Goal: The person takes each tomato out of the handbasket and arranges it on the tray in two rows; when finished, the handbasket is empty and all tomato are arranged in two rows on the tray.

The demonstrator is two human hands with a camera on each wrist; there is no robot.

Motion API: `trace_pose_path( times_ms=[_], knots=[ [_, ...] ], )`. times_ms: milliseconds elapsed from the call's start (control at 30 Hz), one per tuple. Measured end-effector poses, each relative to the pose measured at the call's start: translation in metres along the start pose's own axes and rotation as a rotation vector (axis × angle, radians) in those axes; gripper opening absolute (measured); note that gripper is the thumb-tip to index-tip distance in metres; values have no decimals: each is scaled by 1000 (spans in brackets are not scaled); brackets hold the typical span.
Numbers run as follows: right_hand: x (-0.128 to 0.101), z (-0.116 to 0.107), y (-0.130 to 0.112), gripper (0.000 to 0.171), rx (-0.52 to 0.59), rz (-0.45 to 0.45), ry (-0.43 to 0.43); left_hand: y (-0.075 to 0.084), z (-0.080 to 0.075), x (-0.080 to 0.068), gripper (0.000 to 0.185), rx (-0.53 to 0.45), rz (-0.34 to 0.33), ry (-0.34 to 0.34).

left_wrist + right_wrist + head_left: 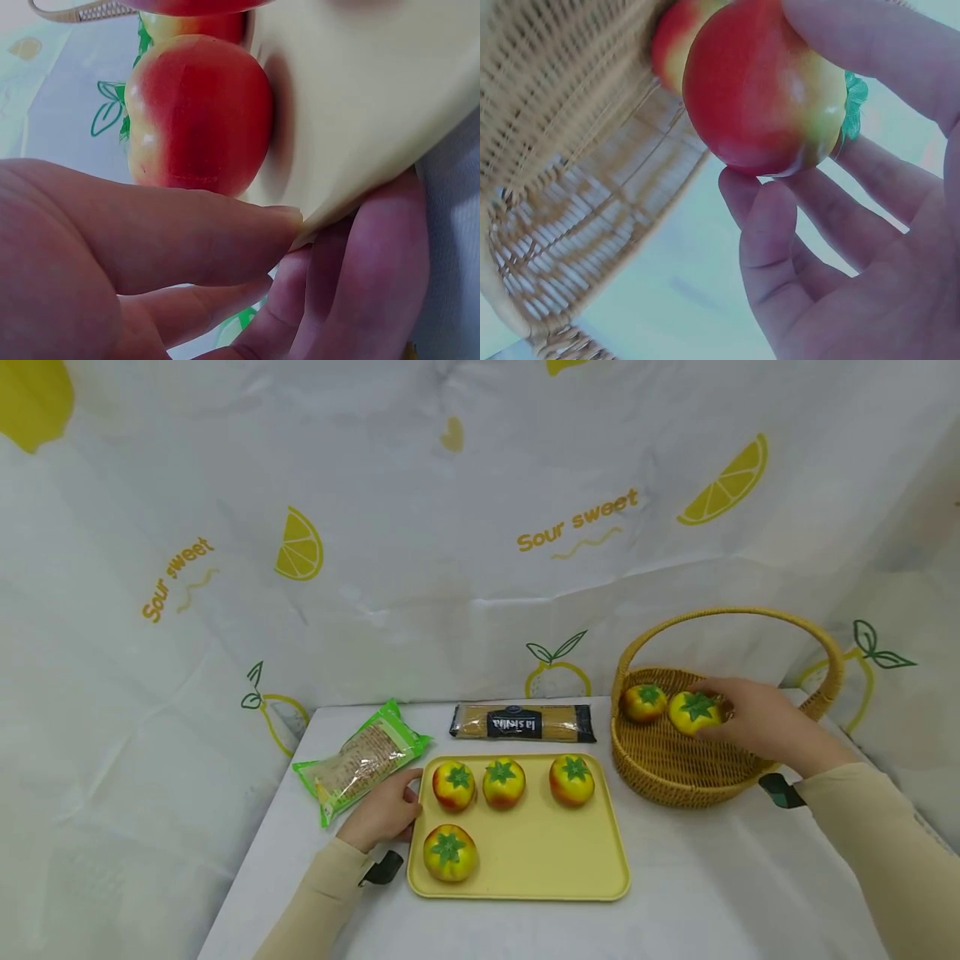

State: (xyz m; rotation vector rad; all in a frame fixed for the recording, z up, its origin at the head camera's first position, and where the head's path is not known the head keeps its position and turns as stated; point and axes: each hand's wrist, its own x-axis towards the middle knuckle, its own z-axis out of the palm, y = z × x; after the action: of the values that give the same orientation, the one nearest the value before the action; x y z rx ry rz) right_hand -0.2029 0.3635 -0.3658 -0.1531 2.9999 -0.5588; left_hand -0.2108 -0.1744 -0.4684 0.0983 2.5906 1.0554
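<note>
My right hand (750, 718) holds a yellow-and-red persimmon (694, 713) with a green leafy top over the wicker basket (675, 793). In the right wrist view the thumb lies on one side of this persimmon (765, 90) and the fingertips on the other. Another persimmon (644, 702) sits in the basket, at its left back. My left hand (384, 810) pinches the left rim of the yellow tray (540, 860), with the thumb on top and fingers below in the left wrist view. On the tray, three persimmons (504, 783) stand along the back and one (450, 852) at the front left.
Behind the tray lies a clear pack of pasta (521, 723) with a dark label. A green-edged food bag (363, 760) rests left of the tray, close to my left hand. The basket's tall handle (735, 612) arches over it. A printed white cloth (420, 568) hangs behind the table.
</note>
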Motion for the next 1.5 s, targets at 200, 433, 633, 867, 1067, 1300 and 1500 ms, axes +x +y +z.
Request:
trace_pose_path(
  times_ms=[200, 433, 633, 867, 1067, 1300, 1500],
  knots=[
    [-16, 18, -32, 73, 14, -69, 39, -4, 1, 1, 61, -8, 1, 2],
    [-34, 32, -67, 77, 65, -125, 82, -5, 2, 2, 61, -4, 2, 3],
    [-42, 50, -97, 69, 109, -206, 112, -4, 1, 2, 61, 10, -3, 6],
    [-44, 79, -127, 67, 208, -229, 57, 0, 1, 0, 61, 20, -13, 1],
    [-42, 108, -146, 67, 286, -239, -10, 0, -1, 2, 61, 21, -5, 7],
    [-39, 139, -164, 65, 345, -235, -100, 0, -1, 3, 62, -5, -8, -4],
    [-37, 152, -173, 65, 369, -260, -137, 0, -1, 3, 61, -1, -19, -3]
  ],
)
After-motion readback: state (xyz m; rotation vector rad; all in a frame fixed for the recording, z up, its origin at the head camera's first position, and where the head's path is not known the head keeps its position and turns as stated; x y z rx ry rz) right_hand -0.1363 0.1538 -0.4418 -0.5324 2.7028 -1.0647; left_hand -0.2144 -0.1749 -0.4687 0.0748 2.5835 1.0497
